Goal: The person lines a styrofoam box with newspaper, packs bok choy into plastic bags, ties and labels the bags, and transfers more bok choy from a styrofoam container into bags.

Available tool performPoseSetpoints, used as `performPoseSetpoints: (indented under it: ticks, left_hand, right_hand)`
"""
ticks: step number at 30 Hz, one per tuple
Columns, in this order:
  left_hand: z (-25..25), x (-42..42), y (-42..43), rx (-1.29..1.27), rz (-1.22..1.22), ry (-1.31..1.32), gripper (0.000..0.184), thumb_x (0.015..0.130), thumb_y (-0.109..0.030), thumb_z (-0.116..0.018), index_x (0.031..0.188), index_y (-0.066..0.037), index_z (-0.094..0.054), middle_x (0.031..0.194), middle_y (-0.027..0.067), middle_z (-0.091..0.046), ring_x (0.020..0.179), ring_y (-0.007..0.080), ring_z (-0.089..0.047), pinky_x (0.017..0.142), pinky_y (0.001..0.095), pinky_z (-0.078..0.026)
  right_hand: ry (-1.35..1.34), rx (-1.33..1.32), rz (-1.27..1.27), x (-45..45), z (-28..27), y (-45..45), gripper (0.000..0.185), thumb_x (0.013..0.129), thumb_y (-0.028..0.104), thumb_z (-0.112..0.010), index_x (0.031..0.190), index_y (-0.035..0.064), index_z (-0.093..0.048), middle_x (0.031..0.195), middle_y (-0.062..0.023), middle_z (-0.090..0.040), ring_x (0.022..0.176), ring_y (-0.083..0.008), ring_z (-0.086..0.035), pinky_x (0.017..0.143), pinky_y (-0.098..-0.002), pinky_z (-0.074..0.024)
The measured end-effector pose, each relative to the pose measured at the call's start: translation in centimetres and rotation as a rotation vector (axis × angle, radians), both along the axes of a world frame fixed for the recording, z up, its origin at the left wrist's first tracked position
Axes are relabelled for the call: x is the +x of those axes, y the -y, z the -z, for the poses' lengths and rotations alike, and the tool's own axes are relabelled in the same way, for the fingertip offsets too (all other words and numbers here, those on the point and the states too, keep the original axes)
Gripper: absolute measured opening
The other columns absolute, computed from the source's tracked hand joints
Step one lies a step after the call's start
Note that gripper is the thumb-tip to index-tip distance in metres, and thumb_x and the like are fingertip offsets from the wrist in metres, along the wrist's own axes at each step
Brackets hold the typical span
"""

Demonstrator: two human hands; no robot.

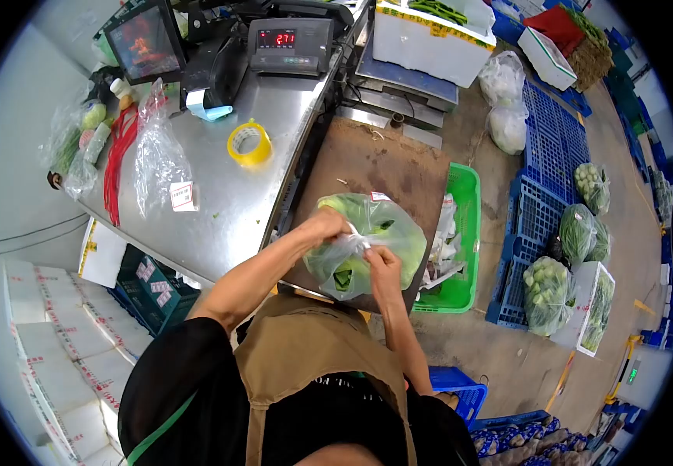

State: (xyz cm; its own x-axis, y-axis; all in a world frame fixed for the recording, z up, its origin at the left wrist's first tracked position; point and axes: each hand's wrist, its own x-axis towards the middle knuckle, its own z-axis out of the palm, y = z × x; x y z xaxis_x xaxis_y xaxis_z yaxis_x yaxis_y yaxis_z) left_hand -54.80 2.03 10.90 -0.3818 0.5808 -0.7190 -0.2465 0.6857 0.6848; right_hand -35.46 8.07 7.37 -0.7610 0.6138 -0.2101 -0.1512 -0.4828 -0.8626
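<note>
A clear plastic bag of pale green leafy vegetables [402, 241] lies on a brown worn board in front of me. Its gathered top is pinched between both hands. My left hand [327, 226] is closed on the twisted neck of the bag from the left. Just to the right and lower, my right hand [384, 272] grips the plastic with its fingers pressed together. A small white label [380, 196] is stuck on the far side of the bag. Whether a tie is around the neck is too small to tell.
On the steel table [232, 210] at left are yellow tape [249, 144], red ties [119, 167], plastic bags [159, 155] and a scale display [290, 46]. A green crate [468, 241] stands right of the board. Blue pallets [554, 128] and bagged vegetables [548, 291] are farther right.
</note>
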Motion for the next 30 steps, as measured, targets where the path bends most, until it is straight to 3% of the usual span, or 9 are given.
performPoseSetpoints:
  ticks: [2,5,9,14,17,21,25,27,30]
  left_hand:
    - [1.1,0.0,0.4,-0.032,-0.252,0.099,0.005,0.073,0.000,-0.061,0.075,0.002,-0.065,0.066,0.0089,-0.060,0.052,0.0174,-0.055,0.046,0.0279,-0.044]
    - [3.8,-0.7,1.2,-0.039,-0.371,0.274,0.005,0.078,-0.003,-0.059,0.079,-0.001,-0.064,0.070,0.0100,-0.063,0.059,0.0192,-0.060,0.050,0.0285,-0.046]
    - [0.6,0.8,1.0,0.118,-0.290,0.409,0.009,0.083,-0.009,-0.056,0.079,-0.006,-0.063,0.077,0.0079,-0.065,0.070,0.0166,-0.062,0.058,0.0284,-0.046]
    - [-0.3,1.2,0.8,0.224,-0.315,0.592,0.011,0.073,-0.010,-0.054,0.063,-0.011,-0.051,0.063,0.0019,-0.054,0.053,0.0136,-0.050,0.046,0.0275,-0.034]
    - [3.5,-0.8,0.2,0.167,-0.593,0.814,0.018,0.070,-0.009,-0.052,0.057,-0.014,-0.041,0.054,-0.0007,-0.042,0.044,0.0119,-0.039,0.038,0.0263,-0.023]
    - [6.8,-1.6,0.7,0.029,-0.764,0.790,0.018,0.070,-0.009,-0.051,0.057,-0.014,-0.039,0.053,-0.0013,-0.038,0.044,0.0130,-0.036,0.036,0.0240,-0.017]
    - [4.5,0.1,2.0,0.180,-0.762,0.847,0.015,0.077,-0.010,-0.048,0.064,-0.012,-0.043,0.059,-0.0001,-0.045,0.048,0.0113,-0.041,0.036,0.0235,-0.020]
    - [3.2,1.3,3.1,0.317,-0.637,0.896,0.008,0.080,-0.010,-0.049,0.077,-0.007,-0.056,0.067,0.0018,-0.057,0.052,0.0117,-0.049,0.038,0.0217,-0.027]
    - [-2.0,2.7,3.6,0.328,-0.462,0.918,0.019,0.079,-0.005,-0.047,0.093,0.000,-0.060,0.077,0.0047,-0.061,0.059,0.0109,-0.053,0.041,0.0207,-0.031]
  right_hand:
    - [-0.203,-0.334,0.194,1.2,-0.1,1.4,0.008,0.082,0.001,-0.059,0.074,0.0016,-0.059,0.076,-0.0051,-0.057,0.075,-0.0144,-0.050,0.077,-0.0287,-0.0379]
    - [-0.173,-0.567,0.211,3.6,1.8,2.6,0.006,0.084,0.005,-0.058,0.078,0.0029,-0.058,0.077,-0.0044,-0.056,0.076,-0.0153,-0.051,0.079,-0.0313,-0.0403]
    - [0.405,0.078,-0.296,4.4,-1.7,-1.1,0.017,0.084,0.018,-0.065,0.080,0.0025,-0.058,0.075,0.0004,-0.055,0.072,-0.0091,-0.048,0.069,-0.0242,-0.0381]
    - [0.603,0.575,-0.217,1.7,-3.9,-2.3,0.034,0.078,0.022,-0.070,0.060,0.0001,-0.052,0.056,-0.0011,-0.044,0.056,-0.0096,-0.038,0.053,-0.0291,-0.0337]
    - [0.253,0.324,0.124,0.8,-1.0,0.2,0.031,0.076,0.015,-0.068,0.056,0.0026,-0.047,0.055,0.0004,-0.041,0.055,-0.0096,-0.036,0.053,-0.0291,-0.0324]
    - [0.115,-0.687,0.459,2.5,3.9,0.6,0.022,0.074,-0.005,-0.055,0.057,0.0063,-0.046,0.055,-0.0030,-0.045,0.053,-0.0148,-0.041,0.062,-0.0295,-0.0380]
    - [-0.038,-0.565,0.572,2.8,2.4,1.0,0.020,0.075,-0.004,-0.053,0.058,0.0057,-0.047,0.059,-0.0074,-0.049,0.058,-0.0189,-0.046,0.074,-0.0314,-0.0419]
    - [-0.101,-0.447,0.449,2.8,0.3,1.5,0.004,0.081,0.004,-0.051,0.078,0.0026,-0.054,0.079,-0.0099,-0.055,0.073,-0.0189,-0.050,0.078,-0.0321,-0.0416]
    - [-0.071,-0.199,0.252,2.1,-2.6,2.4,0.027,0.090,0.016,-0.045,0.108,-0.0015,-0.056,0.109,-0.0119,-0.058,0.096,-0.0186,-0.053,0.083,-0.0334,-0.0406]
